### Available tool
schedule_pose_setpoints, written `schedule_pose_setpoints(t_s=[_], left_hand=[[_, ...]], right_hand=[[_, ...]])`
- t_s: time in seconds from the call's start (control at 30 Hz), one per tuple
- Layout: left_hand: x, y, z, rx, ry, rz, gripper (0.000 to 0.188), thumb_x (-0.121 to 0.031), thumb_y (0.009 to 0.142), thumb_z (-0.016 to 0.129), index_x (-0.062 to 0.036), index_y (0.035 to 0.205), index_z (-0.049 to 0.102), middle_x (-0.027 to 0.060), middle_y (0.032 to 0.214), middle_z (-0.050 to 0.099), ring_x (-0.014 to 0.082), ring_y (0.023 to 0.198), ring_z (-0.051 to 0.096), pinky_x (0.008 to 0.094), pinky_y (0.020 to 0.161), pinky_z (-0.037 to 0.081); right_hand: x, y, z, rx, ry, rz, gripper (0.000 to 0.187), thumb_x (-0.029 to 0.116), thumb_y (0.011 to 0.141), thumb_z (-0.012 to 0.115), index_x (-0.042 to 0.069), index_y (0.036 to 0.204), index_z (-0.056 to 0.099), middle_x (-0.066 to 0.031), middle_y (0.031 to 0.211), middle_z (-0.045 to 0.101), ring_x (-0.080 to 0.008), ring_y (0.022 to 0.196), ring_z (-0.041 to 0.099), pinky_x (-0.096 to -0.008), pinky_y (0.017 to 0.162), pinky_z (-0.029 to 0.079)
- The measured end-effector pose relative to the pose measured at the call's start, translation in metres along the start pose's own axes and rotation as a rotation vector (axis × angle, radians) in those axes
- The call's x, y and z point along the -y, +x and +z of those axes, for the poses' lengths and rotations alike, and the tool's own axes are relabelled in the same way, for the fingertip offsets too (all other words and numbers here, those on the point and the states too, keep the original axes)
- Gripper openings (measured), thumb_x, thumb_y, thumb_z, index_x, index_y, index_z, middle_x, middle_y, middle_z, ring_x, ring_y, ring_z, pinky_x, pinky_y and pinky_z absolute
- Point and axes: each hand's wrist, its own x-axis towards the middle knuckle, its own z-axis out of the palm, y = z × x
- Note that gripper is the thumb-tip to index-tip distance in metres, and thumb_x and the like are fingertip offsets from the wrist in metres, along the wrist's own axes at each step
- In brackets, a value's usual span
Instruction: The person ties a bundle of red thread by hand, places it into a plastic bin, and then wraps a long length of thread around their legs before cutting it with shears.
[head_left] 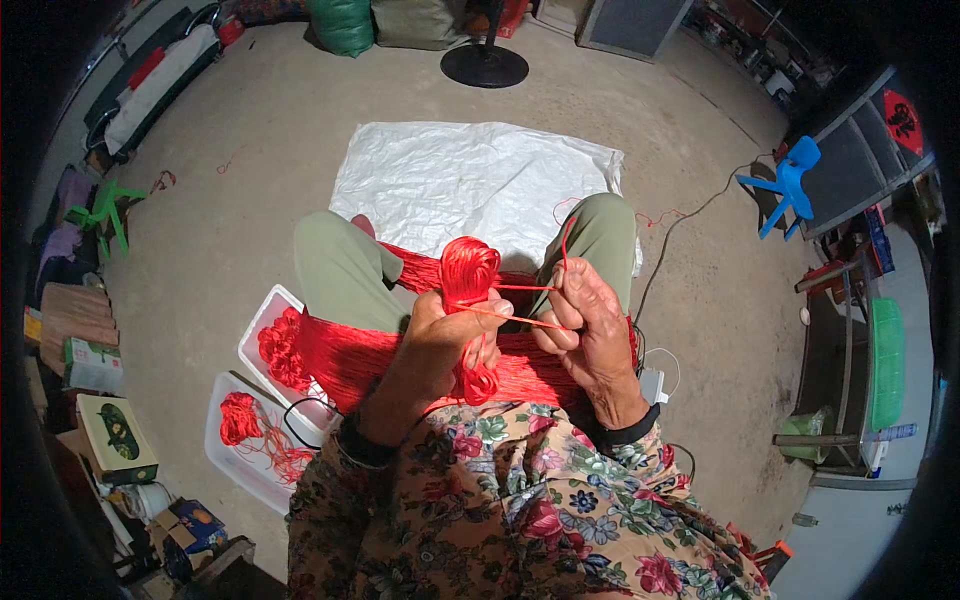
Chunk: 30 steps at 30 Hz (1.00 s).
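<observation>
A looped bundle of shiny red cord (469, 268) stands upright in my left hand (440, 335), whose fingers wrap round its middle. Its lower loops (477, 384) stick out below the fist. Two strands of red cord (525, 288) run taut from the bundle to my right hand (592, 325). The right fingers are pinched on the cord, and a loose end rises above them. Across my lap lies a wide layer of long red cords (345, 360), partly hidden by my forearms.
Left of my lap are two white plastic bins (222, 450) with red cord bundles. A white woven sheet (470, 175) covers the floor ahead. A blue chair (790, 185) stands right, a green stool (103, 215) left. A black cable (672, 240) crosses the floor at right.
</observation>
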Motion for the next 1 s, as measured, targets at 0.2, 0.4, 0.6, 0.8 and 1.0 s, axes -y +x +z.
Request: schedule_pose_setpoints(t_s=[0.2,0.4,0.6,0.8,1.0], left_hand=[[0.0,-0.013,-0.004,0.171,-0.063,-0.061,0.012,-0.007,0.076,0.061,-0.0027,0.078,0.05,-0.0005,0.052,0.042,0.0099,0.042,0.042,0.0271,0.044,0.039],[0.0,-0.024,0.002,0.126,0.132,0.091,0.017,-0.011,0.075,0.063,-0.001,0.078,0.049,0.0007,0.052,0.042,0.0115,0.042,0.041,0.0279,0.043,0.038],[0.002,-0.03,-0.007,0.276,-0.172,0.058,0.022,-0.012,0.077,0.061,0.005,0.088,0.053,0.0043,0.055,0.048,0.0125,0.044,0.044,0.0271,0.044,0.037],[0.03,-0.037,-0.027,0.148,0.855,0.446,0.045,-0.043,0.081,0.064,-0.0014,0.097,0.059,0.0076,0.063,0.057,0.0199,0.051,0.055,0.0317,0.048,0.044],[0.02,-0.041,-0.006,0.588,1.538,0.299,0.028,-0.026,0.092,0.043,-0.0004,0.093,0.055,0.0154,0.076,0.058,0.0306,0.073,0.06,0.0398,0.062,0.045]], right_hand=[[0.001,0.001,-0.016,-0.072,-0.054,-0.018,0.011,0.018,0.097,0.045,0.008,0.093,0.046,0.0051,0.053,0.027,-0.0057,0.04,0.024,-0.0225,0.039,0.021],[0.0,0.002,-0.018,-0.099,-0.107,0.021,0.013,0.021,0.095,0.049,0.008,0.092,0.047,0.0052,0.053,0.028,-0.0058,0.041,0.026,-0.0221,0.039,0.022],[0.0,0.003,-0.019,-0.107,-0.192,0.019,0.013,0.02,0.094,0.051,0.007,0.093,0.048,0.0051,0.053,0.03,-0.006,0.042,0.027,-0.022,0.04,0.024],[-0.003,0.0,-0.021,-0.092,-0.399,0.036,0.015,0.02,0.094,0.051,0.006,0.09,0.049,0.0053,0.056,0.034,-0.0052,0.045,0.031,-0.0222,0.041,0.027],[-0.002,-0.008,-0.024,-0.04,-0.551,0.034,0.011,0.015,0.093,0.052,0.005,0.093,0.049,0.0035,0.06,0.04,-0.0064,0.048,0.037,-0.0226,0.045,0.033]])
